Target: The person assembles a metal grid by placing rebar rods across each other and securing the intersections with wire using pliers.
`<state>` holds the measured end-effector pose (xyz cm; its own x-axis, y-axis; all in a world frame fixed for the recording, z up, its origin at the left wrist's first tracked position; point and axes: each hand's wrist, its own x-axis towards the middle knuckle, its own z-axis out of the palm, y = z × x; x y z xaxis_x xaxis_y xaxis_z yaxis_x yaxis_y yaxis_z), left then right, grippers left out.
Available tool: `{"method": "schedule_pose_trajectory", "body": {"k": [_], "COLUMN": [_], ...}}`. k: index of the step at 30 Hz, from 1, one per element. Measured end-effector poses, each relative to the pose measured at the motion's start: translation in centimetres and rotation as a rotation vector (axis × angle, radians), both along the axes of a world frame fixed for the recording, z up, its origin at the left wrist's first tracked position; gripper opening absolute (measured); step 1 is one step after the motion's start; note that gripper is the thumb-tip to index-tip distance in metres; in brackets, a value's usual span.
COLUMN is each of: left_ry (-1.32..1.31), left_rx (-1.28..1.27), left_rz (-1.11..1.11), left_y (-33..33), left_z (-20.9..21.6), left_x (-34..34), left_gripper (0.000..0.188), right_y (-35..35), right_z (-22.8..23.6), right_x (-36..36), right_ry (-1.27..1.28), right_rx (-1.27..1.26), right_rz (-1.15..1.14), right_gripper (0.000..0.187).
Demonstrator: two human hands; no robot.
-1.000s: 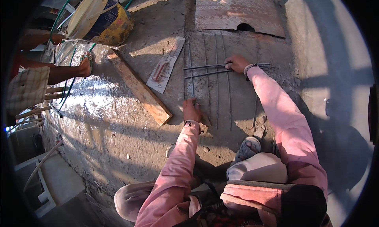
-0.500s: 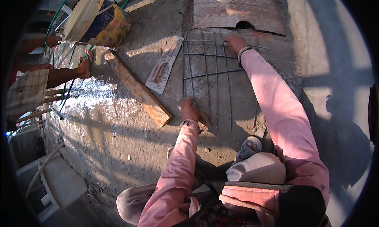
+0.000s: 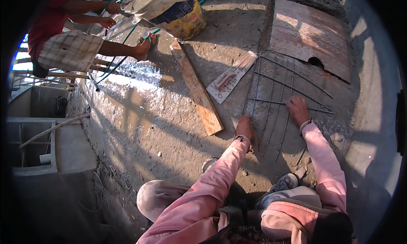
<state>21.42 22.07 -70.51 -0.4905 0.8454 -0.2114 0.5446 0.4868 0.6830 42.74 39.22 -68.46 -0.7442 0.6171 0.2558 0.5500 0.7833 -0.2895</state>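
Thin steel rods (image 3: pixel 275 81) lie crossed in a loose grid on the rough ground before me. Several run away from me, and 3 lie across them at uneven slants. My left hand (image 3: pixel 244 128) is low at the near ends of the leftmost rods, its fingers closed around a rod end. My right hand (image 3: pixel 298 110) pinches the nearest cross rod (image 3: pixel 266 100) where it meets a lengthwise rod; the fingertips are partly hidden. Left of the grid lies a flat plastering trowel (image 3: pixel 221 85), its handle facing up.
A wooden plank (image 3: pixel 197 91) lies left of the trowel. Beyond it sits a yellow and blue bucket (image 3: pixel 186 21), tilted, beside another person's foot (image 3: pixel 145 47) and a green hose (image 3: pixel 118 66). A patterned slab (image 3: pixel 309 30) with a notch lies at the far right, near a wall (image 3: pixel 373 83).
My right hand has moved nearer, from the farthest cross rod to the nearest one. The cross rods now slant more. My view has swung left, bringing more of the other person into sight.
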Motion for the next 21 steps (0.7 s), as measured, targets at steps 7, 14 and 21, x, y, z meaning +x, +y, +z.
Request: {"method": "schedule_pose_trajectory", "body": {"k": [7,14,21], "left_ry": [0.016,0.062,0.108], "left_rx": [0.119,0.09,0.111], "left_rz": [0.03,0.001,-0.105], "left_y": [0.5,0.1,1.2], "left_z": [0.2,-0.2,1.1], "left_x": [-0.3,-0.6,-1.2], "left_gripper": [0.02,0.024,0.038], "right_y": [-2.5,4.3,2.9], "right_z": [0.2,0.1,-1.0], "right_x": [0.0,0.5,1.9], "right_ry": [-0.042,0.034,-0.011], "right_rx": [-0.123,0.047,0.008], "right_rz": [0.089,-0.295,-0.166], "right_gripper": [0.015,0.021,0.025]}}
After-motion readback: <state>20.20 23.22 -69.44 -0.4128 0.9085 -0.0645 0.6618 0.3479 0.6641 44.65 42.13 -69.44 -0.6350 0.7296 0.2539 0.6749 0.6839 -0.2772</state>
